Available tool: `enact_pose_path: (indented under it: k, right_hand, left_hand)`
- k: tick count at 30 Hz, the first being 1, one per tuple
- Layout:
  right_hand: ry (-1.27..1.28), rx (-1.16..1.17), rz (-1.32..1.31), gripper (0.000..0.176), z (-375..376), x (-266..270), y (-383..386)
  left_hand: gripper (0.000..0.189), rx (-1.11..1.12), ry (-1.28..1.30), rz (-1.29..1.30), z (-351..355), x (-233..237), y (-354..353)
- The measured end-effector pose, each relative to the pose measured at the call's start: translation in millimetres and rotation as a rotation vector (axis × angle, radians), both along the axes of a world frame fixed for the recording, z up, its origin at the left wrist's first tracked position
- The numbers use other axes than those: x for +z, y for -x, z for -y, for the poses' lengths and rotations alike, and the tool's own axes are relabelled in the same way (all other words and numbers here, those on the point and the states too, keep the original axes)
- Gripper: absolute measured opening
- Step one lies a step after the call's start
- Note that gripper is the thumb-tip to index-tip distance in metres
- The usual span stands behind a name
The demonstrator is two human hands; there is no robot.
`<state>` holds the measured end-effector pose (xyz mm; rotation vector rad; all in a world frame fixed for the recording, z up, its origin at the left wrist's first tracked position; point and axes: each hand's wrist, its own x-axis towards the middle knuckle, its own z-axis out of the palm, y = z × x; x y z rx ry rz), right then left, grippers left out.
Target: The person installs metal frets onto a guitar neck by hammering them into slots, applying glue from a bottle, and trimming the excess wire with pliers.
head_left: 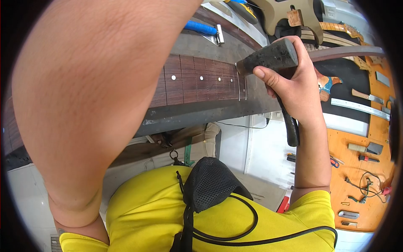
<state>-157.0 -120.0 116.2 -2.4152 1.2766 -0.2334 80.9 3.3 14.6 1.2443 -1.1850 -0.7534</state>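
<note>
My right hand point(302, 84) is wrapped around a hammer point(273, 56) with a thick dark head and a black handle hanging below the fist. The hammer's narrower face sits right at the end of a dark wooden fretboard point(191, 82), beside thin silver fret wires point(239, 86). White dot inlays and crosswise slots run along the board, which lies on a grey bench surface point(189, 115). My left forearm point(96, 84) crosses the left side and hides part of the fretboard. The left hand itself is beyond the top edge.
Behind the fretboard lies a blue-handled tool point(201, 27) with a silver end. A guitar body point(275, 14) is at the top right. Hand tools, including a brown-handled blade point(363, 96) and a steel ruler point(357, 108), hang on the wooden panel point(331, 151).
</note>
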Motion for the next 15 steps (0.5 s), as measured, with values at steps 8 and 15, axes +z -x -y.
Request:
enact_pose_path:
  k: [8,15]
  right_hand:
    - [0.002,-0.022,-0.011,0.049,-1.3,1.4,-1.5]
    - [-0.003,-0.016,-0.003,0.047,-2.1,1.0,-2.7]
  left_hand:
    - [0.023,0.011,0.016,-0.005,-2.2,-1.2,-4.1]
    - [0.023,0.019,0.029,-0.006,-4.1,-4.2,-6.5]
